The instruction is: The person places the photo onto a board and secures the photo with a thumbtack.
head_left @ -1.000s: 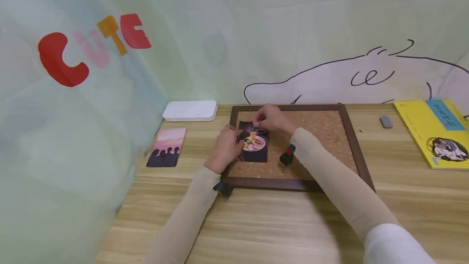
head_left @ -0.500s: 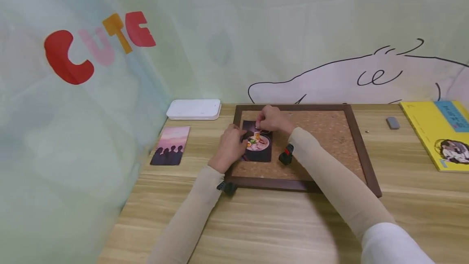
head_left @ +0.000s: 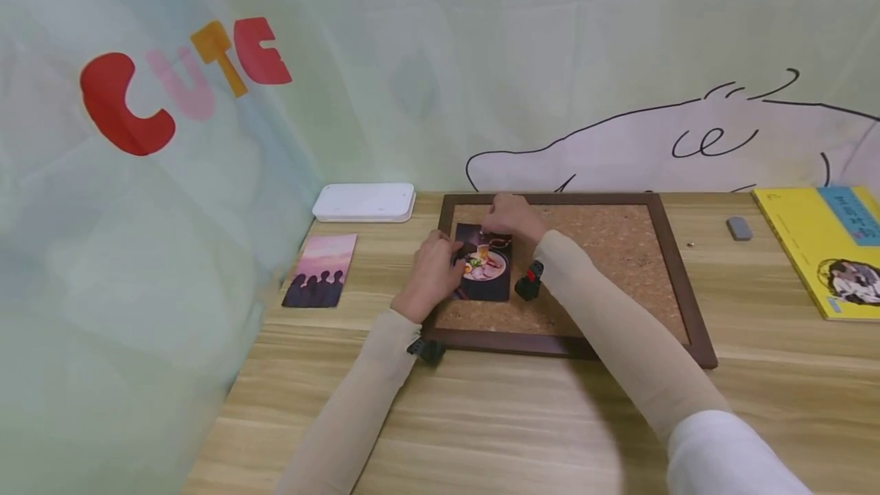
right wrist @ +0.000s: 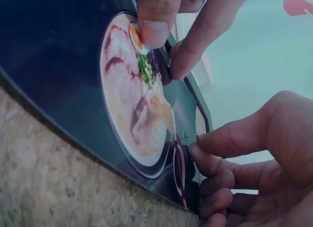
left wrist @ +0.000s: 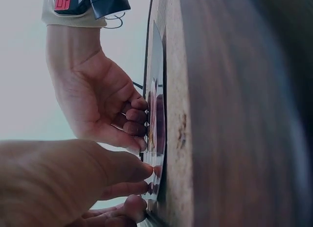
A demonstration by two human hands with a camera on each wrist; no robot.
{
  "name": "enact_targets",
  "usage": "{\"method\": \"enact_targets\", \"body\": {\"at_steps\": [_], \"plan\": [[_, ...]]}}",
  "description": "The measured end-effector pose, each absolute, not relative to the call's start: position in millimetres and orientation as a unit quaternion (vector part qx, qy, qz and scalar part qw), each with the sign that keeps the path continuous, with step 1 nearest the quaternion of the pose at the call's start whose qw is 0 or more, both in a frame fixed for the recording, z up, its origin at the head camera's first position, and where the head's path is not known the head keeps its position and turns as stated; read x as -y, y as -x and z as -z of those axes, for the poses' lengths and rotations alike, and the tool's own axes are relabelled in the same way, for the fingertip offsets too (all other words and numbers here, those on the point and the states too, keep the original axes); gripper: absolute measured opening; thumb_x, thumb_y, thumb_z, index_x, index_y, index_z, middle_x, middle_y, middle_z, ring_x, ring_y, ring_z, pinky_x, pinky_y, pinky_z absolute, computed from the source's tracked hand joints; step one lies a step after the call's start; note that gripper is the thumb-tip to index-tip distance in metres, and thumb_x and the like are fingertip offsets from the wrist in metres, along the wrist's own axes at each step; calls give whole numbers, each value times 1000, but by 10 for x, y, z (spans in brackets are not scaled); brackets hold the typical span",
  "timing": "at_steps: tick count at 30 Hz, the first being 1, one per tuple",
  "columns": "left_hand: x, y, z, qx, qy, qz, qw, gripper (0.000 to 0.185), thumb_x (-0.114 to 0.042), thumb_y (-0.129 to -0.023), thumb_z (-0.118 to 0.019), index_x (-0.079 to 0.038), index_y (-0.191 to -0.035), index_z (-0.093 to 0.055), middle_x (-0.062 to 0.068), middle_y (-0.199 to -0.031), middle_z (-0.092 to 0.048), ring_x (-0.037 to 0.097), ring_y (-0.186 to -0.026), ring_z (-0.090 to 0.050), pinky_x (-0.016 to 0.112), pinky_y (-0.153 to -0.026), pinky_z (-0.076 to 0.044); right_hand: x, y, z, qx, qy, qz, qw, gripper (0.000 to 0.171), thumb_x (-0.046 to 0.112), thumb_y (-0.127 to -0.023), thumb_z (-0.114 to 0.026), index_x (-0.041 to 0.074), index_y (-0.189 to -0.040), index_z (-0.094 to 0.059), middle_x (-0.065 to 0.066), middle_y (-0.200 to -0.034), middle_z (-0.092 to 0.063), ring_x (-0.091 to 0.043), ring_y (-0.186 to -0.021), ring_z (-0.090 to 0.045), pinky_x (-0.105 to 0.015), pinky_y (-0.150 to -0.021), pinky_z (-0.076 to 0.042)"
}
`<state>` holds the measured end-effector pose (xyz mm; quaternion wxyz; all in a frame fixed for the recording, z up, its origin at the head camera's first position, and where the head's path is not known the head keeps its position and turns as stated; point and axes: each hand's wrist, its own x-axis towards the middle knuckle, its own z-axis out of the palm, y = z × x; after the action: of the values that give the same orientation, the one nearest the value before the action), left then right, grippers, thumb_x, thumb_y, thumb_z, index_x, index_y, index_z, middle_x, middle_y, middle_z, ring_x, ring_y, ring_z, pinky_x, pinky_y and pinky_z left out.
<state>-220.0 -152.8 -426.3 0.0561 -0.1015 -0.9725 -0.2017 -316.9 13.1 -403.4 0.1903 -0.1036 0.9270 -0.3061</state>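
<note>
A dark photo of a ramen bowl (head_left: 486, 289) lies on the left part of a brown-framed cork board (head_left: 598, 273). My left hand (head_left: 433, 266) rests on the photo's left edge, the thumb (right wrist: 156, 31) pressing near the bowl and the fingers spread along the border. Near the photo's top, my right hand (head_left: 516, 218) pinches a small pin between thumb and forefinger. In the right wrist view the thin metal shaft of the pin (right wrist: 188, 137) points at the photo; the fingertips largely cover its head. Both hands also appear side by side in the left wrist view.
To the left lies a photo of silhouettes under a pink sky (head_left: 319, 273), below a white case (head_left: 364, 202). On the right are a grey eraser (head_left: 739, 228), a tiny object (head_left: 690, 244) and a yellow book (head_left: 821, 250). A printed curtain (head_left: 550, 59) hangs behind.
My right wrist has turned and shifted slightly left, while its fingers stay at the photo's top. The left hand keeps its place on the photo. The head view has shifted a little.
</note>
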Motion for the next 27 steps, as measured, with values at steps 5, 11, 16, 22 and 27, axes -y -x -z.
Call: {"method": "enact_targets", "body": {"at_steps": [5,11,16,22,27], "plan": [[1520,2206,4254,973,100,203,55,31,-12,-92,-69,2,-119,-72,22,-115,-61,36,-105,-62,48,-89,-51,-133,3170,4042,-933,92,298,181,26,26,-86,-61,4,-99,-62,-9,-91,-55,-23,-79,-53,-30,-63,-39],[1515,2214,4254,974,100,197,49,31,-12,-92,-69,2,-119,-71,23,-115,-61,36,-105,-61,48,-89,-51,-145,3186,4073,-931,98,301,183,20,28,-86,-63,9,-82,-62,-4,-77,-53,-20,-71,-52,-30,-60,-38],[1517,2211,4254,975,99,193,40,32,-13,-93,-68,2,-121,-71,23,-115,-60,36,-105,-61,48,-90,-51,-149,3195,4081,-929,109,302,186,23,25,-87,-65,12,-68,-61,1,-62,-49,-17,-60,-48,-29,-54,-35],[1515,2207,4257,975,98,196,35,32,-13,-94,-68,3,-122,-70,22,-116,-60,35,-105,-60,47,-90,-51,-152,3195,4084,-928,117,297,190,25,23,-88,-66,12,-66,-60,2,-60,-48,-15,-58,-48,-28,-52,-34],[1516,2210,4261,975,99,195,42,32,-13,-93,-68,2,-121,-71,22,-114,-60,35,-103,-61,48,-87,-51,-143,3196,4078,-930,117,287,196,22,19,-87,-67,12,-67,-62,2,-60,-51,-15,-57,-48,-28,-51,-35]]}}
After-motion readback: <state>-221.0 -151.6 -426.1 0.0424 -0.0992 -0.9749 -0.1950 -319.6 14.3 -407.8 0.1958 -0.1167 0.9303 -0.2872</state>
